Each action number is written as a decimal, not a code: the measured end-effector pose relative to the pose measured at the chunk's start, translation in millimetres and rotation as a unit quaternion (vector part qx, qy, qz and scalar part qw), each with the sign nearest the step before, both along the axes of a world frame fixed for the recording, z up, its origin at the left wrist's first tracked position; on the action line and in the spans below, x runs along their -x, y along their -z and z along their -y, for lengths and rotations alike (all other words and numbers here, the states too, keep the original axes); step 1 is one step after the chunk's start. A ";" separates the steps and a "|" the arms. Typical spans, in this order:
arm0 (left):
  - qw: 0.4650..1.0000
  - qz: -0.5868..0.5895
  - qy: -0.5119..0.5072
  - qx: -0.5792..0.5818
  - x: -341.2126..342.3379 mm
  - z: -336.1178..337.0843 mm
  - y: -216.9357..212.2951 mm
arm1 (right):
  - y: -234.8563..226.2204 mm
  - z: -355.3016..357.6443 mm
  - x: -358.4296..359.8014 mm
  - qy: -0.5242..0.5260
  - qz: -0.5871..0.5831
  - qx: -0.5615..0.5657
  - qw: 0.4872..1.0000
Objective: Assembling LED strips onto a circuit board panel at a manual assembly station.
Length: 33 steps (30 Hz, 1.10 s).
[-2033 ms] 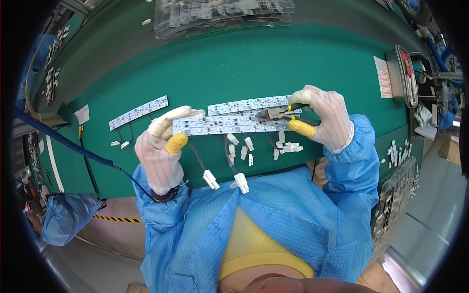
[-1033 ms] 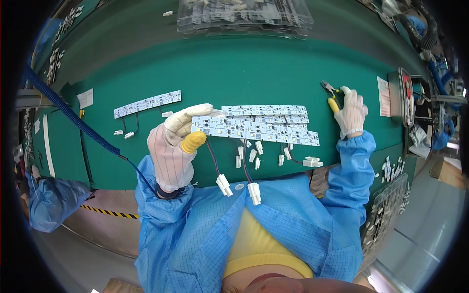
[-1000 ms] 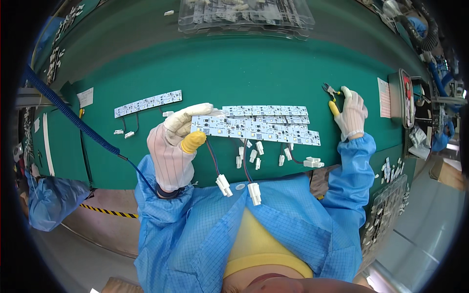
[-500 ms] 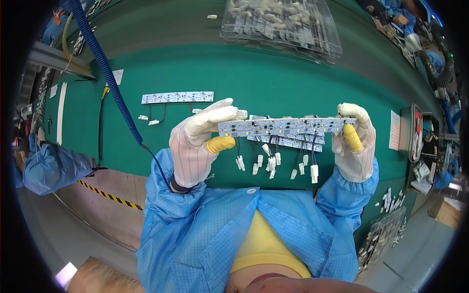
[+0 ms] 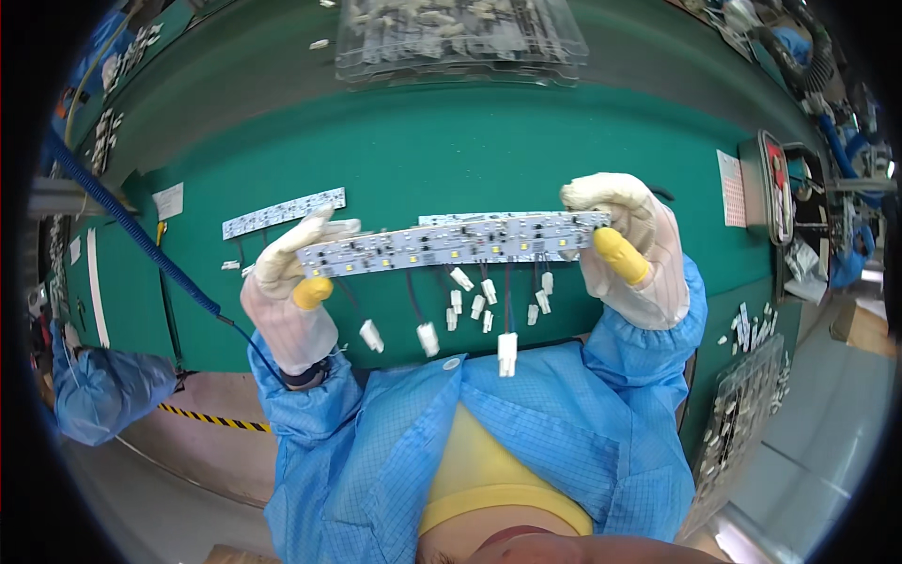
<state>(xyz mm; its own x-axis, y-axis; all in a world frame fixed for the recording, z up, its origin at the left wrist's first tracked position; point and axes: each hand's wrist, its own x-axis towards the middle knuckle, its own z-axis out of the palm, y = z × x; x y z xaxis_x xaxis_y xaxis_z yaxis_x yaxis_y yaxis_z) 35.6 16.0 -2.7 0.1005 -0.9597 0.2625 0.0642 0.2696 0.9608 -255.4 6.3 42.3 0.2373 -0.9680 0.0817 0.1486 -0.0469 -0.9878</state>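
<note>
Between my gloved hands I hold up a long white LED circuit board point(image 5: 451, 246), its component side facing me and its left end a little lower. My left hand point(image 5: 291, 291) grips the left end, with a yellow cot on the thumb at the lower edge. My right hand point(image 5: 634, 249) pinches the right end, also with a yellow thumb cot. Black wires with white plugs point(image 5: 507, 353) hang from the board. Behind it, more LED boards point(image 5: 489, 219) lie on the green mat, mostly hidden, with several white connectors point(image 5: 477, 306) in front of them.
Another LED board point(image 5: 284, 213) lies to the left, beyond my left hand. A clear plastic tray point(image 5: 460, 73) of wired parts stands at the back. A blue coiled cord point(image 5: 141, 239) runs to my left wrist. At right are a metal box point(image 5: 766, 188) and another tray point(image 5: 742, 423).
The view has shifted, so the tray and mat sit further left. The board I hold looks larger and nearer, its left end tipped lower. Both hands keep their hold on its ends.
</note>
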 end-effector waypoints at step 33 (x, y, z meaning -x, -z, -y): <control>0.997 -0.079 0.010 -0.013 4.3 -6.2 -4.0 | 8.6 7.8 -0.6 0.026 -0.047 0.008 0.999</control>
